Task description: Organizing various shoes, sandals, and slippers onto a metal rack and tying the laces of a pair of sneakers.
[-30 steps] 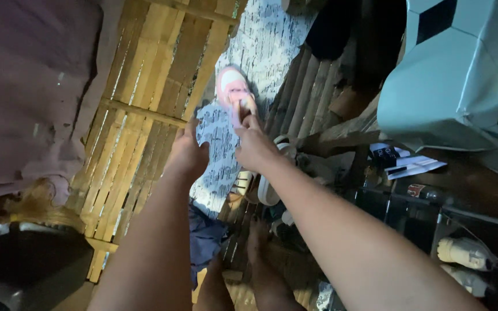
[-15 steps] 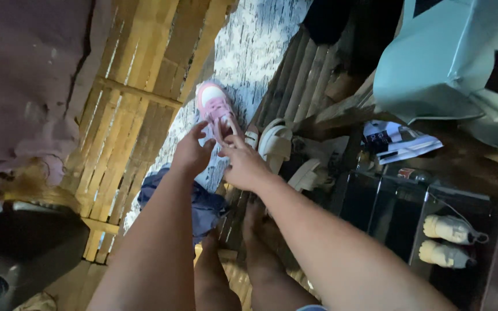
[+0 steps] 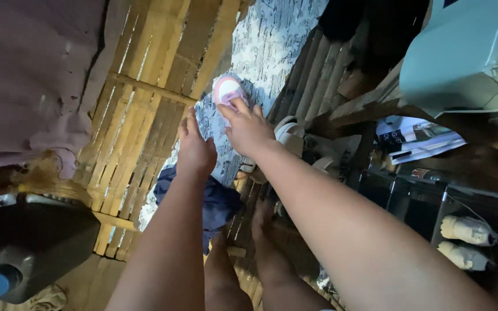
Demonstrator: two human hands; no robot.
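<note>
Nearest the camera, two bare legs stand on slatted wood, with a dark blue cloth (image 3: 217,201) bunched beside them at about 9 o'clock.

Left hand (image 3: 194,151): fingers loosely spread, holding nothing, hovering just short of the shoe, probably placed to steady it.

Right hand (image 3: 248,129): lies over the heel end of the pink-and-white sneaker (image 3: 227,89). Fingers drape across it; whether they actually grip cannot be told.

The sneaker's toe points to 12 o'clock, on a grey patterned mat (image 3: 266,40).

At 3 o'clock of the right hand, white sandals (image 3: 288,135) lie against wooden poles.

Far at 2 o'clock, a pale teal box (image 3: 468,57). At 10 o'clock, a slatted wooden panel (image 3: 145,109).
</note>
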